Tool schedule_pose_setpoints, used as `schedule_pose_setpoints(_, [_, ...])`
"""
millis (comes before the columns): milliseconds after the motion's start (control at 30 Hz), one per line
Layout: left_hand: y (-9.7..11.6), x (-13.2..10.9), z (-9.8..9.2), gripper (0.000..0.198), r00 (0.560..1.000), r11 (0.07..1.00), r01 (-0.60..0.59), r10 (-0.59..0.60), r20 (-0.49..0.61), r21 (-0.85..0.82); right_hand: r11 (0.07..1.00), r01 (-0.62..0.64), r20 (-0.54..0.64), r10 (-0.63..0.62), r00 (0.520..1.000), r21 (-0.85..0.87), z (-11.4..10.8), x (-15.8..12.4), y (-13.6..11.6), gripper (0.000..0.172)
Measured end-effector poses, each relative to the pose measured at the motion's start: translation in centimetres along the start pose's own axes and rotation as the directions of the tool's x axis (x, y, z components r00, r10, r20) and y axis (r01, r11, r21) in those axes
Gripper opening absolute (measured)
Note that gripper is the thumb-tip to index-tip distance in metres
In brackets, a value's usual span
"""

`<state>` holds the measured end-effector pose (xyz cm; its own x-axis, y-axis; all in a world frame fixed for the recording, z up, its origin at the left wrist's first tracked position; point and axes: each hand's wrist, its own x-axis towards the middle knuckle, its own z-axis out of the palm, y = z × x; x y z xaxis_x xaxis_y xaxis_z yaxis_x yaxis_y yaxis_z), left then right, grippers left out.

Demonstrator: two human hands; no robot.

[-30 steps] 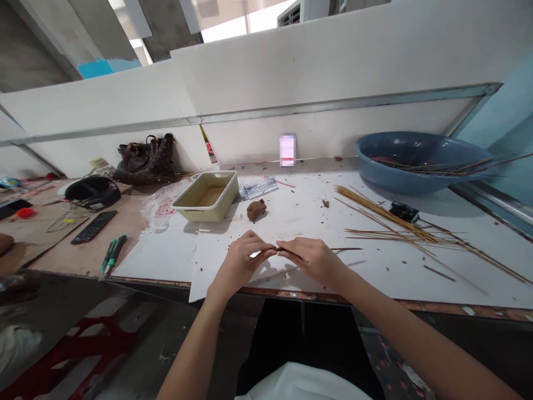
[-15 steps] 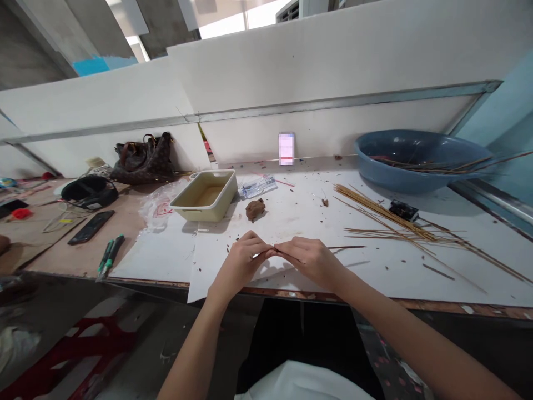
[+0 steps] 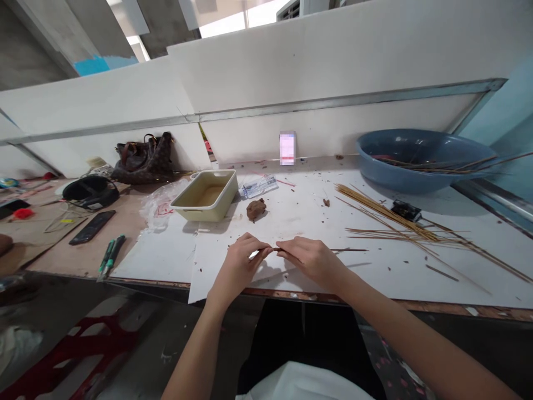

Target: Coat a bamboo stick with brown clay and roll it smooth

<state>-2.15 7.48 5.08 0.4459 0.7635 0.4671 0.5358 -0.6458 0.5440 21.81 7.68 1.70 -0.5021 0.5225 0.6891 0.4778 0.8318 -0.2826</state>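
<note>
A thin brown stick (image 3: 350, 250) runs sideways through my fingers just above the white paper near the table's front edge. My left hand (image 3: 245, 257) pinches its left end between thumb and fingertips. Close beside it, my right hand (image 3: 308, 256) is closed on the same stick, whose tail sticks out past that hand to the right. A short brown piece of it shows between the two sets of fingertips. Beyond my hands lies a lump of brown clay (image 3: 256, 209) on the paper, with small crumbs scattered around.
A cream tub (image 3: 200, 212) stands behind on the left, near a handbag (image 3: 144, 161), a black phone (image 3: 92, 226) and green-handled tools (image 3: 111, 253). On the right are bundled tan sticks (image 3: 375, 208) and a blue basin (image 3: 416, 180). A lit phone (image 3: 287, 149) leans on the wall.
My fingertips have parted slightly, so a little more of the stick shows between them. The stick's right end has levelled a bit. Both hands stay in nearly the same place.
</note>
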Motion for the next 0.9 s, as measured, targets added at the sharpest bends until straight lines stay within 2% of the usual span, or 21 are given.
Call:
schedule_pose_setpoints(100, [0.1, -0.1, 0.0, 0.015, 1.000, 1.000, 0.007, -0.007, -0.007, 0.006, 0.999, -0.015, -0.021, 0.016, 1.000, 0.048, 0.0, 0.0, -0.2, 0.037])
schedule_pose_setpoints(367, [0.8, -0.1, 0.0, 0.014, 1.000, 1.000, 0.004, -0.004, 0.019, 0.024, 0.999, 0.011, -0.055, -0.008, 0.998, 0.049, 0.1, 0.2, -0.4, 0.019])
schedule_pose_setpoints(600, [1.2, 0.0, 0.3, 0.015, 1.000, 0.999, -0.003, 0.002, 0.011, 0.039, 1.000, 0.002, -0.004, -0.002, 1.000, 0.016, -0.1, 0.3, -0.8, 0.015])
schedule_pose_setpoints(800, [1.0, 0.2, 0.6, 0.014, 1.000, 0.999, 0.014, -0.014, 0.001, 0.033, 0.999, -0.019, 0.023, 0.018, 1.000, 0.047, -0.5, 0.2, -0.5, 0.017])
schedule_pose_setpoints(900, [0.8, 0.1, 0.4, 0.013, 0.999, 0.999, 0.040, -0.040, -0.011, 0.013, 0.998, -0.004, 0.003, 0.004, 1.000, 0.065, -0.5, 0.2, -0.3, 0.027])
